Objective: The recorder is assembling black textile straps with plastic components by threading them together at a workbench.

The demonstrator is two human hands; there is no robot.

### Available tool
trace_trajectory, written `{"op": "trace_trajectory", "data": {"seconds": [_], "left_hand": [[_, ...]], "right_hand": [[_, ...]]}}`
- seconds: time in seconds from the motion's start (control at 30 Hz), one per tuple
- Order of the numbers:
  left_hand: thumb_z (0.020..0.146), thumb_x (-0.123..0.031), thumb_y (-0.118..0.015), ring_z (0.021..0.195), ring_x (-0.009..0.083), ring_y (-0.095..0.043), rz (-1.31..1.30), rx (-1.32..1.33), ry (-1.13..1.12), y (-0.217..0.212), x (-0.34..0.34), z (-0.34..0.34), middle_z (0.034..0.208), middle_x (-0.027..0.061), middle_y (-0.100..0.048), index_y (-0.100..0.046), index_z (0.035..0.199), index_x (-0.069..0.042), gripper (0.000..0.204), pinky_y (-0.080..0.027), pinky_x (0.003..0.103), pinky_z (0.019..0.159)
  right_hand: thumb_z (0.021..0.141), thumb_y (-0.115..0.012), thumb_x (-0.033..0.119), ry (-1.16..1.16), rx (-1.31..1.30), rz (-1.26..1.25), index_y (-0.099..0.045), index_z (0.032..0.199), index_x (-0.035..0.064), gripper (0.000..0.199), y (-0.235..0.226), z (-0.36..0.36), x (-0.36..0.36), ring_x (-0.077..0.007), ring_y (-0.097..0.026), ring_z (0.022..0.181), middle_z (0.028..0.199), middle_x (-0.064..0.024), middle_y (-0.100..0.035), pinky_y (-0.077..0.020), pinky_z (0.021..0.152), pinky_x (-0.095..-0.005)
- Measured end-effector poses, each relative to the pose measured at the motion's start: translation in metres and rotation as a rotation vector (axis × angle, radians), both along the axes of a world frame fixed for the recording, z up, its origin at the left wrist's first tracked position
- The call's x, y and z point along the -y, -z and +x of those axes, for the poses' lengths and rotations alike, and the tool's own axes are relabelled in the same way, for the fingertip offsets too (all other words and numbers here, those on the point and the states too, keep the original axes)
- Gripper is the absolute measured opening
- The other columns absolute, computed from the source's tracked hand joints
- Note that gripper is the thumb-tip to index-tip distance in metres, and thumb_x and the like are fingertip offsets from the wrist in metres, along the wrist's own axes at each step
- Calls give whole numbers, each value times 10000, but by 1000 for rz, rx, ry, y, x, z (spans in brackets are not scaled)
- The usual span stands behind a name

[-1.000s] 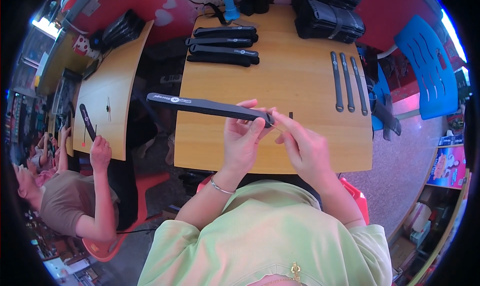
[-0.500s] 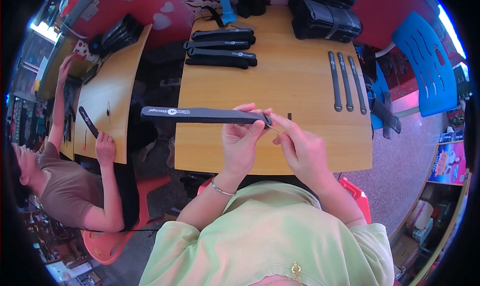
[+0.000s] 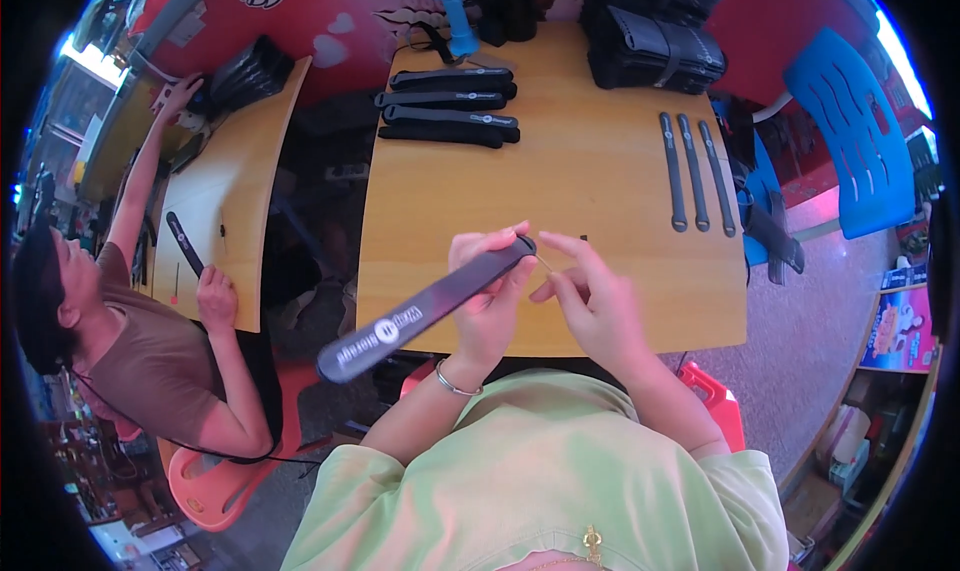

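My left hand [image 3: 485, 306] is closed around a dark grey strap [image 3: 430, 313] with white printing, near its ringed end. From there the strap slants down to the left, its rounded end hanging past the table's front edge. My right hand [image 3: 608, 311] is closed, with the index finger reaching toward the ringed end. From its fingers a thin, light-coloured stick [image 3: 544, 265] points at that end; whether the tip touches the strap I cannot tell. A small black piece [image 3: 584, 238] lies on the table just beyond my right hand.
Folded dark straps [image 3: 450, 111] lie at the table's far left, below a blue fan [image 3: 458, 16]. Three flat straps [image 3: 696, 174] lie at the right. Bundled black straps [image 3: 660, 51] are stacked at the back right. A co-worker [image 3: 150, 361] sits at another table [image 3: 235, 156] on the left.
The strap has swung from nearly level to slanting down toward me, its free end lower. Both hands stay close together at the ringed end. The co-worker's far hand has reached farther out.
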State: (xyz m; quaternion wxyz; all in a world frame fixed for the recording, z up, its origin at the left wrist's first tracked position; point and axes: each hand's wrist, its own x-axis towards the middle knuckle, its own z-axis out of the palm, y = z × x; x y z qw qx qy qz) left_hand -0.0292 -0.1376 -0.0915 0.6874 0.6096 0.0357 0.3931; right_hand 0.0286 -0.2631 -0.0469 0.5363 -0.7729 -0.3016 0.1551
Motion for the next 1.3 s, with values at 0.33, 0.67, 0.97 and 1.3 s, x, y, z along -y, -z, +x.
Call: {"op": "trace_trajectory", "data": {"seconds": [0.33,0.67,0.97,1.3], "left_hand": [[855,31,-627,1044,224,-596,-199,-12,106,-11,-8,3,1112,99,-544,-506,1190,-13,358,-499,322,898],[903,-2,-566,1084,259,-595,-515,-83,87,-11,-10,13,1146,137,-581,-313,1364,-61,529,-529,307,840],[878,1,-612,1066,150,-576,-269,-145,151,-11,-16,11,1137,86,-570,-285,1421,-17,634,-475,289,925],[871,42,-586,1026,115,-564,-175,-188,338,-11,-38,6,1112,52,-558,-288,1419,26,623,-448,281,947]], "right_hand": [[872,-565,-2,57,362,225,-557,1200,83,339,23,4,-22,-189,-666,672,852,-106,-685,-507,580,-305],[867,-587,-7,60,327,179,-581,1183,99,334,21,8,-37,-219,-686,729,873,-139,-677,-528,615,-316],[824,-612,-39,84,395,102,-629,1122,100,330,32,16,-31,-187,-670,691,813,-124,-676,-501,607,-304],[775,-598,-75,56,469,118,-682,1011,63,286,6,24,-29,-194,-663,655,826,-108,-683,-504,598,-291]]}}
